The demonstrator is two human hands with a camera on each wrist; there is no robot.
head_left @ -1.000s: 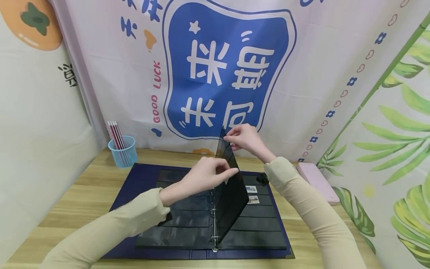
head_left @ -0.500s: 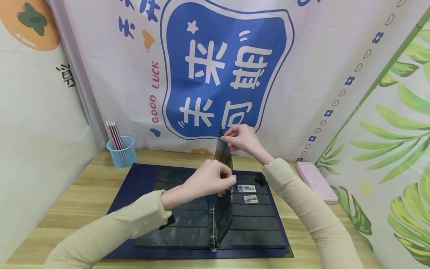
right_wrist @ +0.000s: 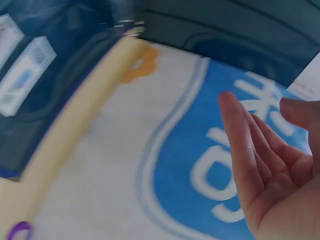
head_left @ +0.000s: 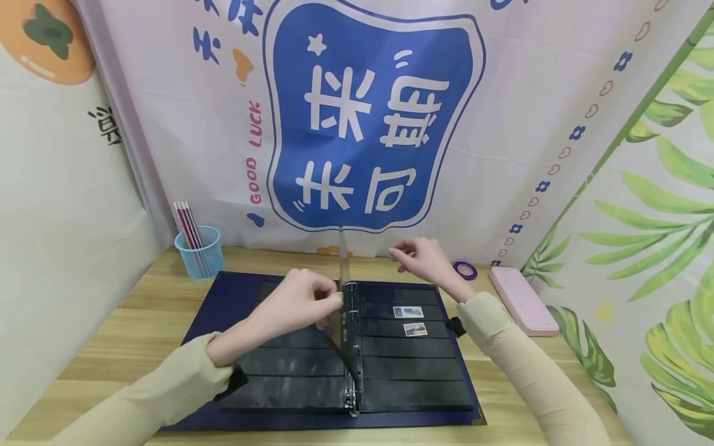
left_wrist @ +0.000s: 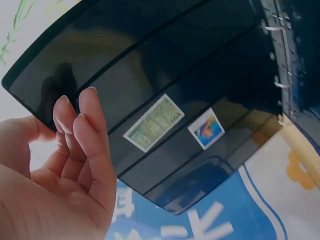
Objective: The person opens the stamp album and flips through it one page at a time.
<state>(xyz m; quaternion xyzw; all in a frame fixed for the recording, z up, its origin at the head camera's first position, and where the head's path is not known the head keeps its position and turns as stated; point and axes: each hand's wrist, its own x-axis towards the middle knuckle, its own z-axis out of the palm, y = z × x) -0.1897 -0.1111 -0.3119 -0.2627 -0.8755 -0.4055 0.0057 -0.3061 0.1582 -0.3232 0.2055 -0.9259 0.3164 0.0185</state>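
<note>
A dark blue ring-binder stamp album point(head_left: 233, 291) lies spread on the wooden table with black pocket pages. My left hand point(head_left: 298, 300) pinches the outer edge of one black page point(left_wrist: 210, 65), which stands upright, nearly edge-on in the head view. That page carries a green stamp point(left_wrist: 155, 122) and a smaller multicoloured stamp point(left_wrist: 206, 129). Over the far part of the album's right side hovers my right hand point(head_left: 424, 260), apart from the page, with loosely bent fingers and nothing held. Below it, two stamps point(head_left: 408, 312) sit in the right-hand page point(head_left: 415, 365).
Several pencils stand in a light blue mesh cup point(head_left: 201, 253) at the back left. A pink case point(head_left: 523, 301) lies at the right, near a purple ring point(head_left: 465, 270). A printed cloth point(head_left: 474, 155) hangs behind the table.
The upright page has swung leftward with my left hand, uncovering more of the right-hand page and the rings. My right hand has let go of the page's far corner and moved right and down.
</note>
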